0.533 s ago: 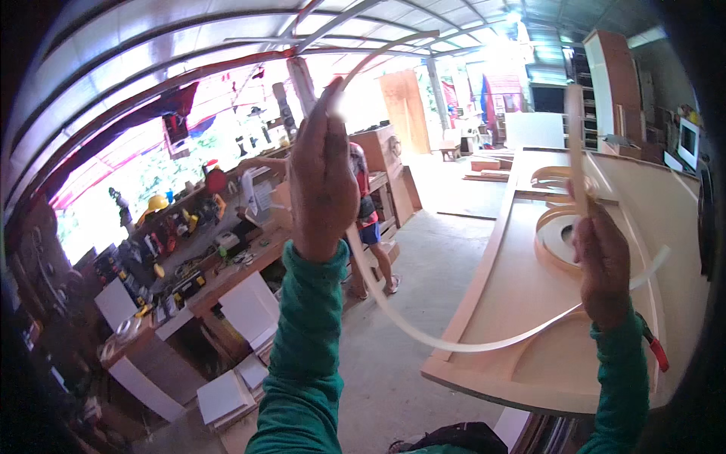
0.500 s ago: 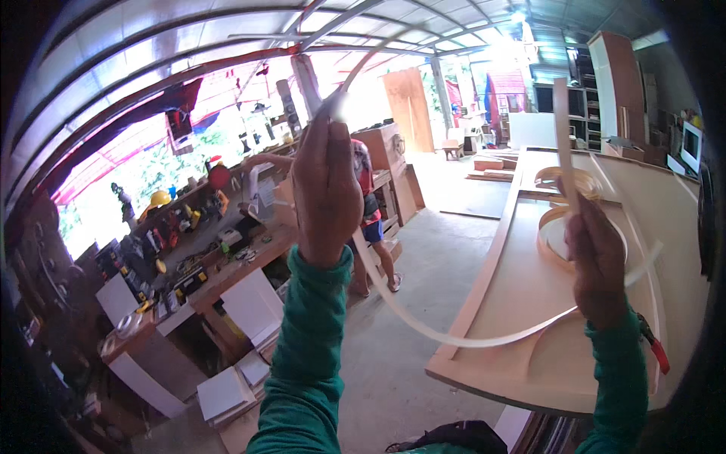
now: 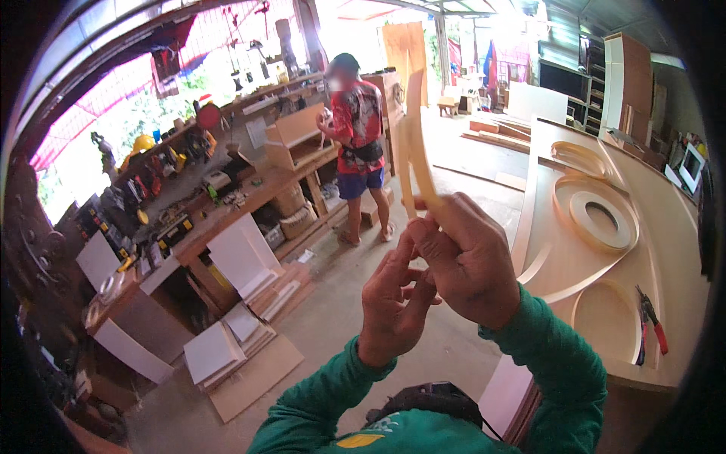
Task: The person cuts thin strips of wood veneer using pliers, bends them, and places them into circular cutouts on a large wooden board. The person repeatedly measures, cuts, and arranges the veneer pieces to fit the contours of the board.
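My left hand (image 3: 395, 303) and my right hand (image 3: 473, 261) are together in front of my chest, both closed on a thin, flexible pale wood strip (image 3: 423, 151), with two lengths standing upright above the fingers. A curved part of the strip runs behind my right hand toward the board at the right. On that light wooden panel (image 3: 665, 291) are coiled bands (image 3: 562, 208) with a ring inside, a second oval band (image 3: 575, 147), and red-handled pliers (image 3: 656, 333) at the near edge.
A person in a red shirt (image 3: 359, 125) stands at a cluttered workbench (image 3: 219, 227) along the left, with tools and a yellow helmet (image 3: 144, 142). Stacked white boards (image 3: 212, 356) lean and lie below it. Planks (image 3: 495, 129) and tall cabinets (image 3: 624, 83) are farther back at the right.
My hands have come down and together from their raised, wide-apart hold, and the wide loop of strip has folded, its two lengths now side by side. The other person shows more fully.
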Motion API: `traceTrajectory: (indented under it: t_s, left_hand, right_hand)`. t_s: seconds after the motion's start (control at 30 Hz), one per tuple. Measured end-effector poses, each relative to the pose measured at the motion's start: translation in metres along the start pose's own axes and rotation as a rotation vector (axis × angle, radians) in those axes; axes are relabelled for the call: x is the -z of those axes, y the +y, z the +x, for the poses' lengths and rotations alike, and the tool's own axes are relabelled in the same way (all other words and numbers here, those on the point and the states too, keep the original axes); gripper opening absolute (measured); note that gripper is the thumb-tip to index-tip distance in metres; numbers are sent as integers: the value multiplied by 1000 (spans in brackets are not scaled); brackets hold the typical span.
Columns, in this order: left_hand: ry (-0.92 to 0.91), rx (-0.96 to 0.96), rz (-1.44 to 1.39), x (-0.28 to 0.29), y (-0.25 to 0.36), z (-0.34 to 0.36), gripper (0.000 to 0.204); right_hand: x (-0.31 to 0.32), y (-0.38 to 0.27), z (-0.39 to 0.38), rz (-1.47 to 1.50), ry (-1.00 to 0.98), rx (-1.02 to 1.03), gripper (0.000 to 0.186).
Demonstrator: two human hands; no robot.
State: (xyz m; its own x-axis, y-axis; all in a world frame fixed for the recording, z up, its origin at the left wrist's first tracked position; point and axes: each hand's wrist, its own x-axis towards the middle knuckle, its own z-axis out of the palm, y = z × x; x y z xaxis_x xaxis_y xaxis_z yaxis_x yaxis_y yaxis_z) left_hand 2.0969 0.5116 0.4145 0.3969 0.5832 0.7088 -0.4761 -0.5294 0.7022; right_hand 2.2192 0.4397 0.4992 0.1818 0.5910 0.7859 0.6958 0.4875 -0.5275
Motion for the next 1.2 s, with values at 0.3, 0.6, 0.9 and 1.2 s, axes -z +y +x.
traceTrajectory:
  t_s: [0.3, 0.6, 0.9, 1.2]
  left_hand:
    - [-18, 452, -194, 88, -19, -32, 51]
    - [-73, 789, -273, 122, -44, -67, 46]
    - [17, 868, -353, 138, -59, -125, 44]
    - [108, 888, -432, 143, -64, -156, 49]
  right_hand:
    - [-62, 11, -63, -321, -167, -53, 29]
    - [-79, 8, -116, -389, -534, -298, 31]
    - [-77, 13, -143, -655, -615, -500, 66]
    - [-97, 39, -175, -778, -828, -398, 69]
